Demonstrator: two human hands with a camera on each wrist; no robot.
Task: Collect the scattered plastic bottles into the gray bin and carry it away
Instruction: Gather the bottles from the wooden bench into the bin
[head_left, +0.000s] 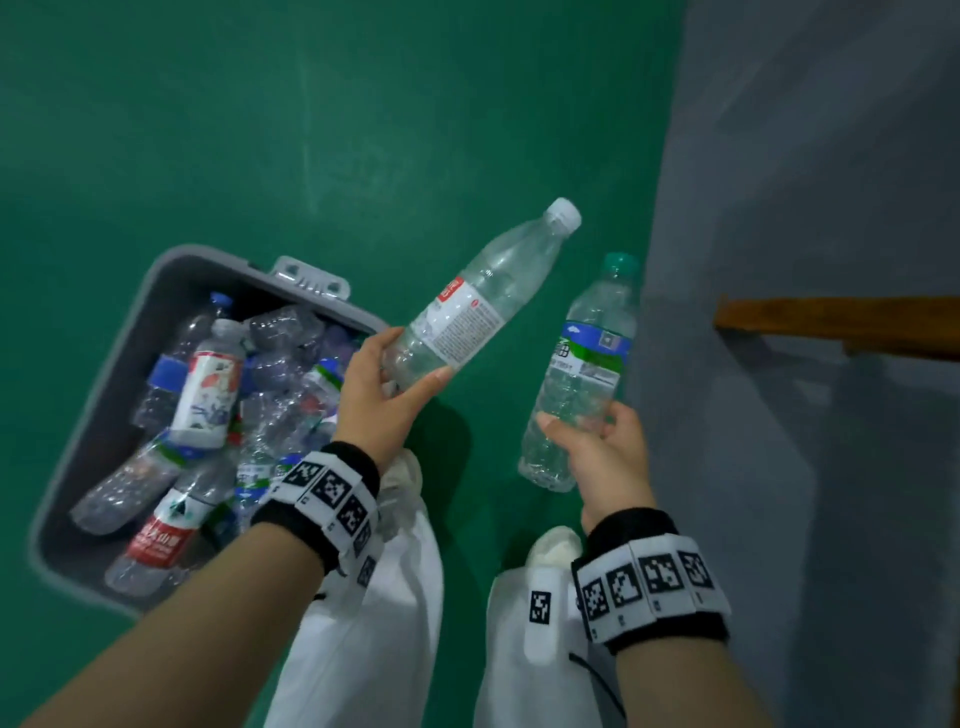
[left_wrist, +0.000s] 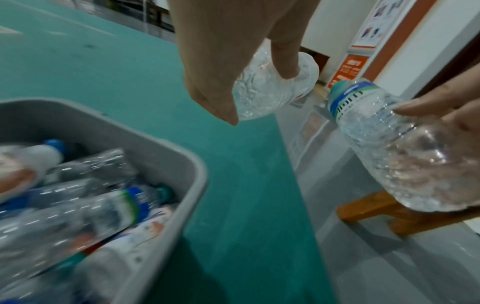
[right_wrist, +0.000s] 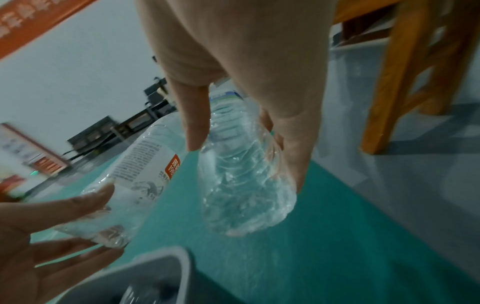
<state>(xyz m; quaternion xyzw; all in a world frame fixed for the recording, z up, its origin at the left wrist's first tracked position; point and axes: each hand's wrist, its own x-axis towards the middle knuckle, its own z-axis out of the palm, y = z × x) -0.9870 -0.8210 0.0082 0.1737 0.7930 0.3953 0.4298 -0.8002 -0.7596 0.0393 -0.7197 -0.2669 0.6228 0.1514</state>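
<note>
My left hand (head_left: 384, 384) grips the bottom end of a clear bottle with a white cap and a red-and-white label (head_left: 478, 301), held slanted above the green floor just right of the gray bin (head_left: 104, 395). The same bottle (left_wrist: 270, 90) shows in the left wrist view, and again (right_wrist: 140, 176) in the right wrist view. My right hand (head_left: 597, 441) holds a clear bottle with a green cap and blue-green label (head_left: 587, 364) around its lower half, cap pointing away; this bottle (right_wrist: 241, 181) appears under the fingers. The bin (left_wrist: 161, 144) is packed with several empty bottles.
A grey strip of floor (head_left: 805, 260) runs along the right of the green floor (head_left: 311, 130). A wooden stool (right_wrist: 405, 82) stands on the grey strip at the right. My white trouser legs and shoes (head_left: 395, 597) are below the hands, close to the bin.
</note>
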